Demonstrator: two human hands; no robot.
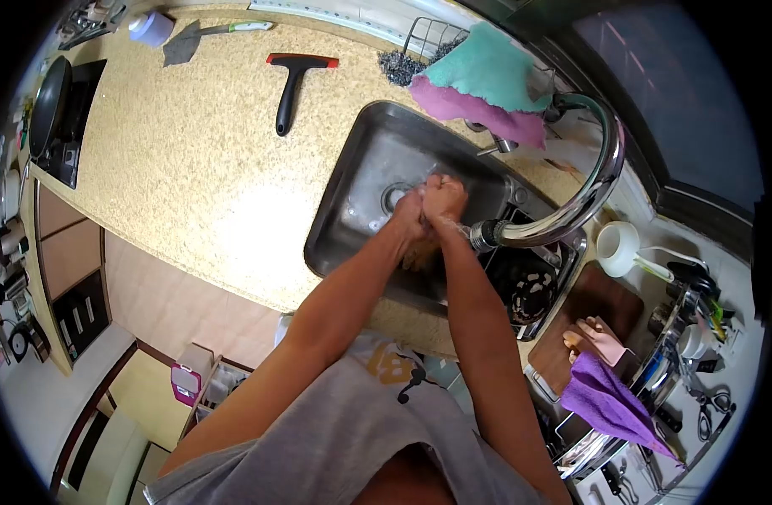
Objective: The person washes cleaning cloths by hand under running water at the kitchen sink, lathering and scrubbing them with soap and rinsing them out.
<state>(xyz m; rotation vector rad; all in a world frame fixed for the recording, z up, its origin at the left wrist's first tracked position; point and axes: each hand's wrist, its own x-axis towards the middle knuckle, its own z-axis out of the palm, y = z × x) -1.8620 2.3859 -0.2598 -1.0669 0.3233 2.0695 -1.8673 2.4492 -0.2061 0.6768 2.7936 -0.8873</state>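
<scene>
A speckled, pale yellow counter (209,168) runs across the view, with a steel sink (339,210) set into it. A curved chrome faucet (604,181) arches in from the right, its spout just beside the right wrist, where water splashes. A brown cutting board (600,299) lies to the right of the sink. Near it, a purple cloth (600,400) drapes over a rack; beyond the sink's far edge, a teal cloth (487,71) overlaps a pink cloth (504,122). A black squeegee (291,91) with a red edge lies on the counter, left of the cloths. Over the sink, the left hand (411,212) and right hand (445,199) are pressed together beside the drain. The right hand's fingers are curled in; the left hand is partly hidden, so its closure cannot be told, nor whether anything is between the two. Something yellow-brown (418,254) shows below the wrists, too unclear to name. The smallest is the round drain (394,198) in the sink floor.
</scene>
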